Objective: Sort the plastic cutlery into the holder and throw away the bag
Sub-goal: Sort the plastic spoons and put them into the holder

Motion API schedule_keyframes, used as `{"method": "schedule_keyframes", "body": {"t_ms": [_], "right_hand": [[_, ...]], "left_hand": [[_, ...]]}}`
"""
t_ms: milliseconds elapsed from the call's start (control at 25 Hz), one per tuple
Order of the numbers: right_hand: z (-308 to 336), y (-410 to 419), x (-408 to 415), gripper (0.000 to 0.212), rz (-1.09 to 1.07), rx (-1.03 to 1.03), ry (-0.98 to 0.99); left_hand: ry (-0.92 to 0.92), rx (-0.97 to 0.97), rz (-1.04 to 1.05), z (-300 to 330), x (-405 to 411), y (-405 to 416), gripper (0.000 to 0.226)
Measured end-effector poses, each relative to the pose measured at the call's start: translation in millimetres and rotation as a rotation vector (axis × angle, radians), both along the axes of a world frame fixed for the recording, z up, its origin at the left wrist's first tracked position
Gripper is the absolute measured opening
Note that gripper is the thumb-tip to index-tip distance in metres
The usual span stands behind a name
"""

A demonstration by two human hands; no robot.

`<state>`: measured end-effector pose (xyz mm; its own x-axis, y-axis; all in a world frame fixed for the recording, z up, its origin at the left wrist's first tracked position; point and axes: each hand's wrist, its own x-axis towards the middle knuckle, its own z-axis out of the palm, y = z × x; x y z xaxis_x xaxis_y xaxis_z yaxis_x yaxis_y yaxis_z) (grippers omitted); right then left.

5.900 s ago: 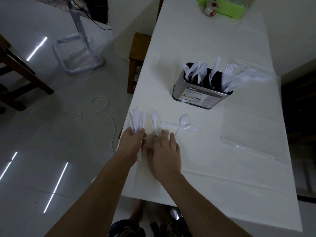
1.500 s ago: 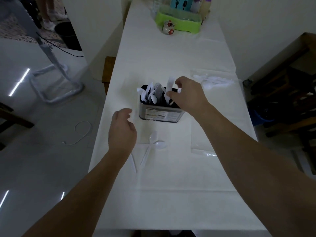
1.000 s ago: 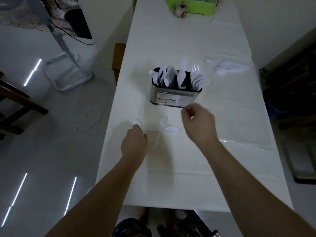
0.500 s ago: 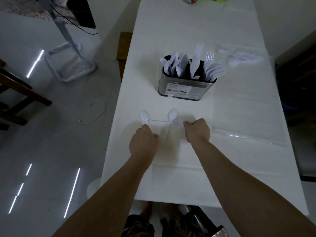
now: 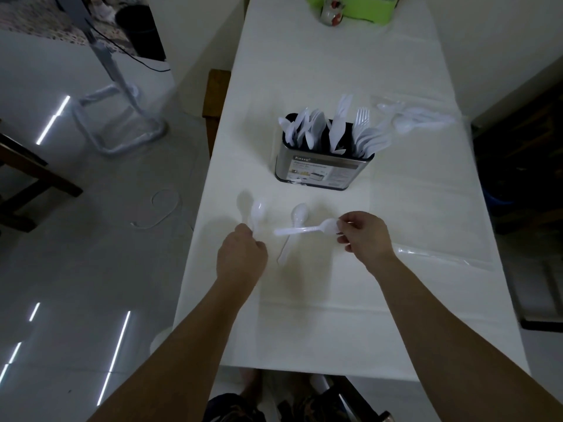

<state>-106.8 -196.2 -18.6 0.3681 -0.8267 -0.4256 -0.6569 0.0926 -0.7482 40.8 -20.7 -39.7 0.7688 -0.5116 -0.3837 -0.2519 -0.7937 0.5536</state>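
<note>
My left hand (image 5: pixel 242 257) grips the handle of a white plastic spoon (image 5: pixel 257 213), its bowl pointing away from me. My right hand (image 5: pixel 364 237) pinches the bowl of a second white spoon (image 5: pixel 304 230), held level above the table with the handle pointing left. A third spoon (image 5: pixel 297 220) lies on the white table between my hands. The metal cutlery holder (image 5: pixel 323 172) stands beyond them, filled with white spoons, knives and forks. A clear plastic bag (image 5: pixel 426 120) with several pieces in it lies at the holder's right rear.
A flat clear plastic sheet (image 5: pixel 441 257) lies on the table (image 5: pixel 335 315) to the right of my right hand. A green tray (image 5: pixel 359 7) with a small jar sits at the far end. A wooden stool (image 5: pixel 214 95) stands by the left table edge.
My right hand has lifted one spoon by its bowl off the table. My left hand has raised the other spoon by its handle and drawn it left.
</note>
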Motion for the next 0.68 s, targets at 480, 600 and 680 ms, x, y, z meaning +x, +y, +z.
{"method": "schedule_keyframes", "body": {"t_ms": [480,600,680], "right_hand": [[18.6,-2.1,39.7,0.023,0.492,-0.314,0.190],[2.1,4.5,52.1,0.023,0.444,-0.366,0.250],[-6.2,7.8,59.8,0.024,0.384,-0.327,0.267]], "left_hand": [[0.726,-0.246,-0.041,17.3,1.5,-1.1,0.025],[0.811,-0.302,0.006,19.1,-1.0,-6.9,0.026],[0.792,-0.298,0.049,17.8,-1.3,-9.4,0.026]]}}
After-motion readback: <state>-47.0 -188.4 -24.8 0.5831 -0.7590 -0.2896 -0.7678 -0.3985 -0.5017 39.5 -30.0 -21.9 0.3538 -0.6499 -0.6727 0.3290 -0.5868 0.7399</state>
